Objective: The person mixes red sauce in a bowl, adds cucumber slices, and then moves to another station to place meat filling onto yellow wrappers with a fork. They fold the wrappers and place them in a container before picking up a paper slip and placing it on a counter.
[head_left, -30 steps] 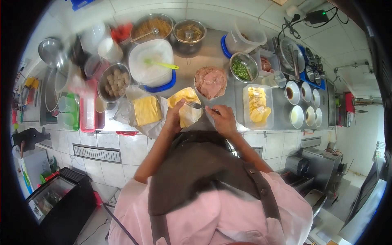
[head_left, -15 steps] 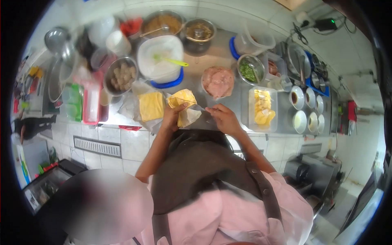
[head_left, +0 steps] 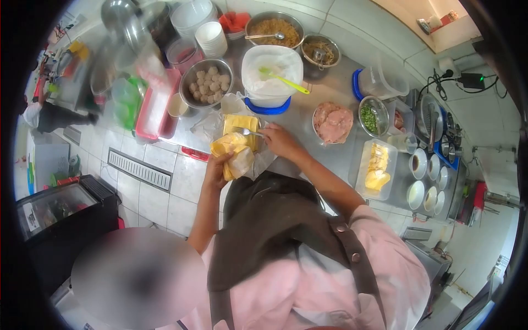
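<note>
Yellow dumpling wrappers (head_left: 230, 146) rest in my left hand (head_left: 217, 169), its fingers closed around their lower side at the counter's front edge. My right hand (head_left: 282, 144) grips a fork (head_left: 246, 131), tines pointing left, right above those wrappers. Just behind, a square stack of yellow wrappers (head_left: 237, 121) lies on crumpled plastic (head_left: 208, 127), partly covered by the fork and the held wrappers. To the right stands a bowl of pink minced meat (head_left: 333, 122). Beyond it, a clear container (head_left: 360, 176) holds folded yellow dumplings (head_left: 377, 169).
Behind the wrappers are a bowl of meatballs (head_left: 208, 83) and a white tub (head_left: 272, 60) with a green-handled utensil. Chopped greens (head_left: 374, 117) sit beside the meat, small sauce bowls (head_left: 418, 163) farther right. A person (head_left: 52, 118) stands off at the far left.
The view has turned, shifting the counter rightward. Both hands, with wrappers and fork, have moved left relative to the counter, so they now overlap the wrapper stack.
</note>
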`<state>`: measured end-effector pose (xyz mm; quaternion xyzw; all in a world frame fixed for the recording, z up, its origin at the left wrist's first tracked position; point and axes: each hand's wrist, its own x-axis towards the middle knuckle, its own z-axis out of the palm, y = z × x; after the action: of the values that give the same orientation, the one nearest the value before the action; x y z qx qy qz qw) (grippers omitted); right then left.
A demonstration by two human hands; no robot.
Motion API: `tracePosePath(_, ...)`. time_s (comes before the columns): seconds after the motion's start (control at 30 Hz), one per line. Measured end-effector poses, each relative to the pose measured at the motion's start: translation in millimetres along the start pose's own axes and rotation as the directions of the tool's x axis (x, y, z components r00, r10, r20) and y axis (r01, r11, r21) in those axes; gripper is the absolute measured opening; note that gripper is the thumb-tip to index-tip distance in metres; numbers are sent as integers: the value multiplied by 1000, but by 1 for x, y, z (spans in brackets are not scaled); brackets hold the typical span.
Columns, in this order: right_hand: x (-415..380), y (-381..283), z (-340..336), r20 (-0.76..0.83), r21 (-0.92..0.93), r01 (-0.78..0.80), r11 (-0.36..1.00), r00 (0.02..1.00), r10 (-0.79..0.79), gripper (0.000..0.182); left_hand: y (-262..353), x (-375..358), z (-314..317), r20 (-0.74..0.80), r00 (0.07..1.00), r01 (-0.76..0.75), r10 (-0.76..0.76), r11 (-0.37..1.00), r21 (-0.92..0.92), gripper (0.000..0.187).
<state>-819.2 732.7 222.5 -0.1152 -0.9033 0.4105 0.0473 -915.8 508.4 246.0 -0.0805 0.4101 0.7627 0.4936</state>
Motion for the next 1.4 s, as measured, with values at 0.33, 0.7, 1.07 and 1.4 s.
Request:
tracePosePath(0.33, -67, -27, -28, -477, -220, 14, 975, 870, -120, 18, -57, 41, 63, 370, 902, 256, -224, 966, -40, 55)
tracePosePath(0.7, -172, -39, -120, -500, 606, -152, 781, 690, 523, 32, -101, 61, 139, 481, 770, 469, -419, 883, 17, 53)
tracePosePath(1.07, -325, 108, -245, 23, -56, -614, 787, 787, 616, 31, -80, 60, 158, 441, 798, 436, -411, 898, 49, 52)
tracePosePath(1.4, -176, 66, -146, 24, 132, -263, 956, 965, 262, 26, 14, 5, 98, 338, 941, 134, 0, 918, -374, 74)
